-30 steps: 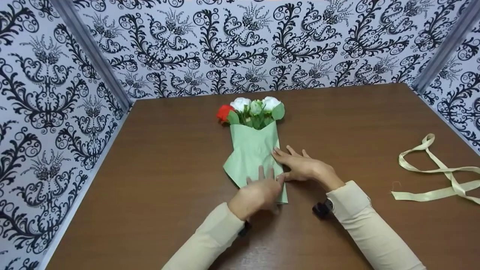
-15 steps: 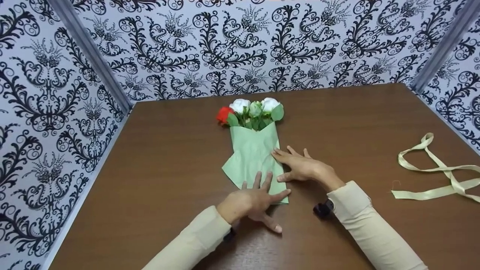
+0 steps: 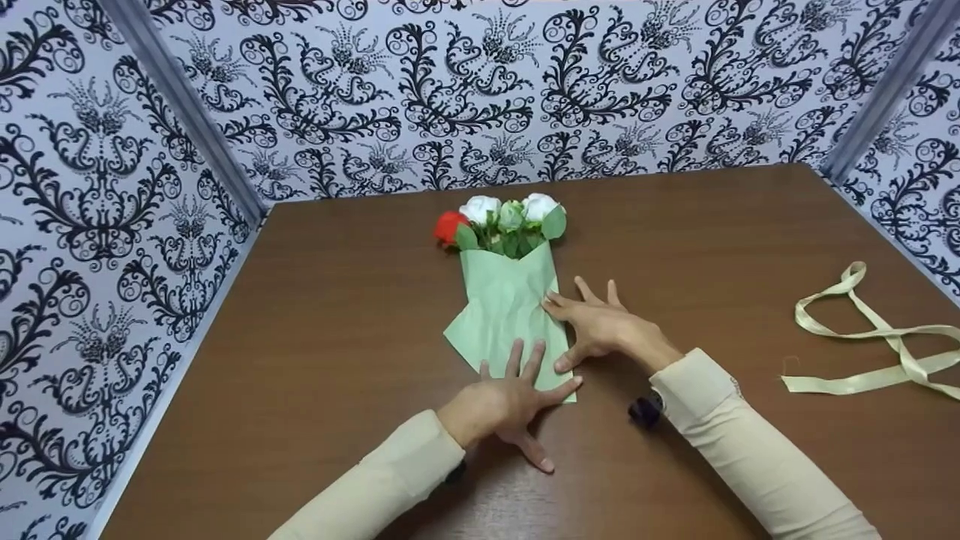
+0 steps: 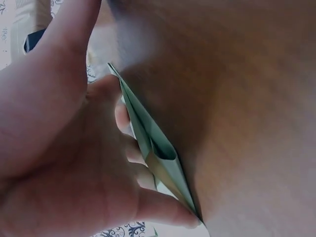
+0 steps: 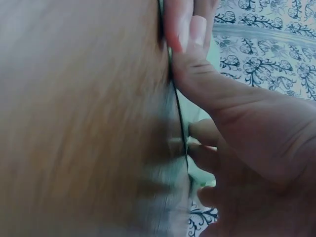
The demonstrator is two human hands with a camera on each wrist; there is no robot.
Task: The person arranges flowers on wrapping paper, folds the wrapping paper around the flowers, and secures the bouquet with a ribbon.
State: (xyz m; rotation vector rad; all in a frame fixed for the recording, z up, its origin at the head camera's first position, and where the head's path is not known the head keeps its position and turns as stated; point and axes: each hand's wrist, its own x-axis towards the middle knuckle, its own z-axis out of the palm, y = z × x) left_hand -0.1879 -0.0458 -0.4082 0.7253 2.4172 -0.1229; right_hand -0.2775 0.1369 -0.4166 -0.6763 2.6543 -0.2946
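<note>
A bouquet in pale green wrapping paper (image 3: 510,300) lies flat on the brown table, its blooms toward the back. At its top show a red flower (image 3: 450,226), white flowers (image 3: 480,210) and green leaves (image 3: 553,223). My left hand (image 3: 506,405) rests with spread fingers over the lower end of the paper, its thumb out over the table. The folded bottom edge of the paper (image 4: 165,165) shows beyond the palm in the left wrist view. My right hand (image 3: 604,326) touches the paper's right edge with thumb and forefinger, its other fingers spread.
A cream ribbon (image 3: 889,337) lies in loose loops on the right of the brown table (image 3: 337,300). Walls covered in black-and-white patterned paper (image 3: 480,90) rise behind and at both sides of the table.
My left hand has come down and toward me from the paper's lower middle, its fingers spreading out flat. My right hand stays at the right edge, its thumb slightly lower and its fingers spread wider.
</note>
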